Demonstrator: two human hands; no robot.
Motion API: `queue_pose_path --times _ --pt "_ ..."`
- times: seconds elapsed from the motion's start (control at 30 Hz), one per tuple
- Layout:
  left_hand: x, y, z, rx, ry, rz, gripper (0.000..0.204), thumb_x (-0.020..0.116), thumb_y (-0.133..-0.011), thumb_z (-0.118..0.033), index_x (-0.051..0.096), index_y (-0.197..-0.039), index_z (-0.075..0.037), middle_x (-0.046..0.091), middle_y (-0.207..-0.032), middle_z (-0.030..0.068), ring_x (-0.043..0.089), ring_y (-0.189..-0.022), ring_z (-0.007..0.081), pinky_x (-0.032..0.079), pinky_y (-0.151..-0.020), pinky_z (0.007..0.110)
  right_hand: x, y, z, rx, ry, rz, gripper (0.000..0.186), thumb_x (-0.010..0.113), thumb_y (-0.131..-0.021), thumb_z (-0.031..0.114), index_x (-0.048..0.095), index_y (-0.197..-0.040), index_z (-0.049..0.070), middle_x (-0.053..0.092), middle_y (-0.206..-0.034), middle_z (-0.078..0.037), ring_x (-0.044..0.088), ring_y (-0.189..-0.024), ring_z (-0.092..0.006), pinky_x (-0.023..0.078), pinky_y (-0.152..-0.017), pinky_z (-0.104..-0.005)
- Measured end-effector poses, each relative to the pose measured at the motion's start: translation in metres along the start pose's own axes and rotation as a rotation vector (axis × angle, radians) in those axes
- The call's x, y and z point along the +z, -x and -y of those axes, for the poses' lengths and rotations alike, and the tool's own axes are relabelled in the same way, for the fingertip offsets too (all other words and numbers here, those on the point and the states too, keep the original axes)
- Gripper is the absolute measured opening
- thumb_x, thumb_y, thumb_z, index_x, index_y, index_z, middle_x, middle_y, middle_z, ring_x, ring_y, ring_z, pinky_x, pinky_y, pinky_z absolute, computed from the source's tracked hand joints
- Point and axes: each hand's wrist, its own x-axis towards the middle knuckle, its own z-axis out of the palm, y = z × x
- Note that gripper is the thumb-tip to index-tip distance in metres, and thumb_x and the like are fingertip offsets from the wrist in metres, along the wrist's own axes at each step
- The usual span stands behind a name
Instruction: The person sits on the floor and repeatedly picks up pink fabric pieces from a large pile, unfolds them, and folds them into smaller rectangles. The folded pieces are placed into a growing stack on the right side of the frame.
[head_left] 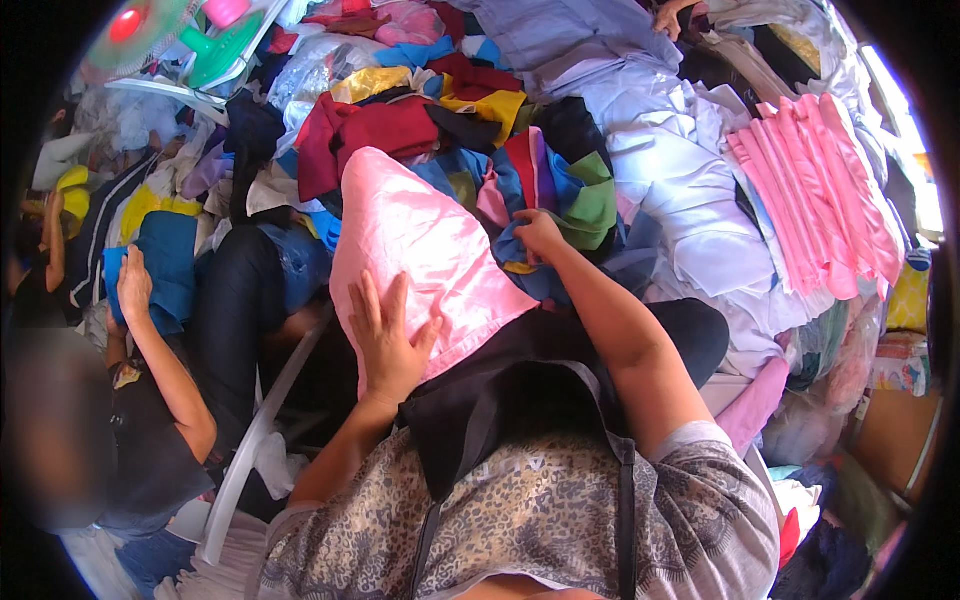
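A shiny pink satin cloth [420, 230] lies across my lap, its top edge rounded and its lower hem straight over a black apron [530, 370]. My left hand [388, 335] rests flat on this cloth with its fingers spread. To the right of the cloth, my right hand [540, 235] has its fingers curled at a dark blue cloth [515, 250] on the edge of the mixed pile. Around it lie a green cloth [590, 205], a red cloth [522, 165] and a small pink piece [491, 200].
Dark red cloth [380, 128] is heaped ahead. White cloth [680, 180] and folded pink strips [815, 190] lie to the right. At the left a co-worker's hand [133, 285] touches blue cloth [168, 262]. A fan [140, 35] stands far left; another person's hand [668, 20] shows at the top.
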Motion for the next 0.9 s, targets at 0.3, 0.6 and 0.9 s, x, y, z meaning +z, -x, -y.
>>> queue_pose_path --times 0.3,0.6,0.9 --pt "0.007 -0.003 0.000 0.074 0.020 -0.074 0.077 0.073 -0.082 -0.035 0.042 -0.148 -0.010 0.015 -0.158 0.0297 0.014 -0.144 0.0543 0.019 -0.114 0.062 0.040 -0.058 -0.025 -0.287 0.066 -0.137 0.050 0.071 -0.068 0.012 0.070 -0.117 0.003 0.071 -0.097 -0.019 0.071 -0.085 -0.0299 0.055 -0.077 -0.0378" --pt "0.009 -0.012 -0.002 0.059 0.000 -0.030 0.074 0.071 -0.083 -0.036 0.046 -0.145 -0.006 0.015 -0.159 0.0296 0.013 -0.145 0.0538 0.018 -0.115 0.062 0.063 -0.106 -0.037 0.035 -0.255 0.085 0.061 0.073 -0.070 0.008 0.062 -0.130 0.000 0.071 -0.105 -0.015 0.067 -0.087 -0.0252 0.052 -0.078 -0.0342" --pt "0.012 -0.017 -0.002 0.070 -0.037 -0.027 0.072 0.069 -0.085 -0.038 0.046 -0.145 -0.005 0.017 -0.158 0.0304 0.016 -0.144 0.0534 0.021 -0.115 0.061 0.068 -0.077 -0.006 -0.238 -0.124 0.100 0.033 0.072 -0.074 0.021 0.075 -0.100 0.000 0.074 -0.098 -0.016 0.072 -0.090 -0.0267 0.054 -0.086 -0.0346"
